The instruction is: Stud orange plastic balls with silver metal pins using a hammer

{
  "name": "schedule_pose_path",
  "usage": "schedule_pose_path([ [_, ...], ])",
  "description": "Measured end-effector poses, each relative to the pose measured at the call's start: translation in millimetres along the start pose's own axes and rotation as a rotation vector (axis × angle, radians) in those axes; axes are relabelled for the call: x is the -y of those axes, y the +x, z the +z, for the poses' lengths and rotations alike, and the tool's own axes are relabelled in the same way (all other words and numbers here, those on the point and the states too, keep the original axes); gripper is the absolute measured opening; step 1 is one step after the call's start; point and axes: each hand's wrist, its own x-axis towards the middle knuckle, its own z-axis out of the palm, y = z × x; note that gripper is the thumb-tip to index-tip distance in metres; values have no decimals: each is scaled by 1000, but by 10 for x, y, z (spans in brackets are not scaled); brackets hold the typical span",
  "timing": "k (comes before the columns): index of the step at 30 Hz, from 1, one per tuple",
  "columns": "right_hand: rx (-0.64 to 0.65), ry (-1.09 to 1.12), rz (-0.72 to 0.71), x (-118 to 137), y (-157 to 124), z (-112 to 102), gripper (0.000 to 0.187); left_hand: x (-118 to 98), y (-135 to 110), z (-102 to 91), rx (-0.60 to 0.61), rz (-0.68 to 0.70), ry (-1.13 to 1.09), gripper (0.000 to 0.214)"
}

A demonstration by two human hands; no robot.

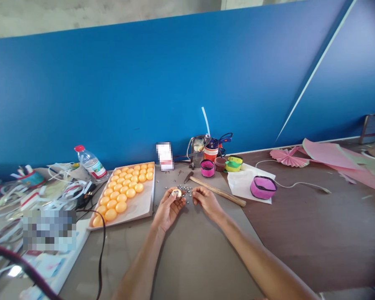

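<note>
Between the fingers and thumb of my left hand (pixel 171 205) is a small round piece (pixel 176 193) with a pale, golden and silvery shine; its exact kind I cannot make out. A short gap to the right, my right hand (pixel 206 202) has thumb and fingertips pressed together, and anything in that pinch is too small to see. Loose shiny metal bits (pixel 187 191) lie on the grey mat just beyond and between both hands. Behind my right hand rests a hammer (pixel 218 191) with a wooden handle, its head towards the metal bits.
Left of my hands stands a shallow tray (pixel 148 196) of orange balls (pixel 121 207). Farther left are a bottle (pixel 92 163) and tangled cables. Pink containers (pixel 263 187), a small green-yellow container (pixel 234 163) and an orange cup (pixel 210 154) stand behind. Pink paper (pixel 334 154) lies at right.
</note>
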Motion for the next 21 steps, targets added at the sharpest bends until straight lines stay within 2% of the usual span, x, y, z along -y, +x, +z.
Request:
schedule_pose_path([
  [5,37,188,71,78,-72,55,23,-6,1,-4,11,2,-13,28],
  [11,80,187,92,107,-104,69,21,0,-6,-8,30,-9,-2,27],
  [16,15,190,80,83,-94,63,20,11,-19,13,48,-27,22,29],
  [21,7,300,25,116,-92,61,13,24,-16,25,54,-28,27,29],
])
